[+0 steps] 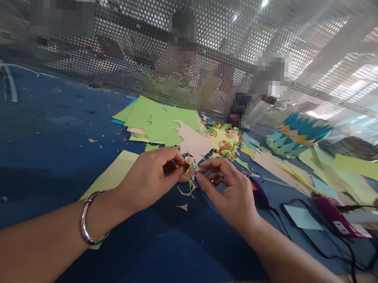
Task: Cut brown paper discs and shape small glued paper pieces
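Observation:
My left hand (157,171), with a silver bangle at its wrist, pinches a small peach and green paper flower (189,171) between thumb and fingertips. Just to the right of it is my right hand (223,181), its fingers curled and the thumb a little apart from the index finger; I see nothing held in it. Under and around both hands lie paper scraps (186,192). Beyond them rests a pale peach sheet (193,139) with a scalloped edge. A yellow paper piece (222,137) trimmed with small paper flowers sits behind my right hand.
Green sheets (161,119) are stacked at the back, before a perforated metal screen (143,50). To the right are a glue gun (258,189), a purple power strip (337,214) with black cables, a teal paper basket (298,136) and paper strips (282,169). A yellow sheet (111,177) lies beneath my left forearm.

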The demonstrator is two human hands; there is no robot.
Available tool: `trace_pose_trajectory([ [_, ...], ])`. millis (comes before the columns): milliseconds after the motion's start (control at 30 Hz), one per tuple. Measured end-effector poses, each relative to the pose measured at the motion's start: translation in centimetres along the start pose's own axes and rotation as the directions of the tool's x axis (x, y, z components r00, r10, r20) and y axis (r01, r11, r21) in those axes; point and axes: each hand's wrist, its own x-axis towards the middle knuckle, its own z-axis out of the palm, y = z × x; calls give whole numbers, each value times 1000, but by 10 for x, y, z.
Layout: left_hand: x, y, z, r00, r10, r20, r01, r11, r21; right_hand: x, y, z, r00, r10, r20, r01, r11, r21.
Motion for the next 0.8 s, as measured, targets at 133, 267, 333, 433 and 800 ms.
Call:
trace_pose_trajectory([
  [133, -1, 0, 0, 994, 35, -100, -36, 999, -13, 1, 2, 2, 999, 34, 9, -34, 999, 22],
  [267, -4, 0, 1, 989, 83, -120, -83, 997, 6, 0, 0, 5, 999, 32, 26, -32, 999, 3],
  [333, -5, 0, 2, 987, 118, -112, -116, 993, 23, -1, 0, 6, 999, 22, 24, -21, 1000, -9],
  [433, -7, -1, 4, 982, 163, -93, -159, 986, 46, -1, 1, 6, 999, 14, 29, -14, 1000, -28],
  [800, -5, -8, 4, 996, 46, 74, -48, 998, 31, 43, 20, -32, 994, 96, -52, -106, 969, -225],
])
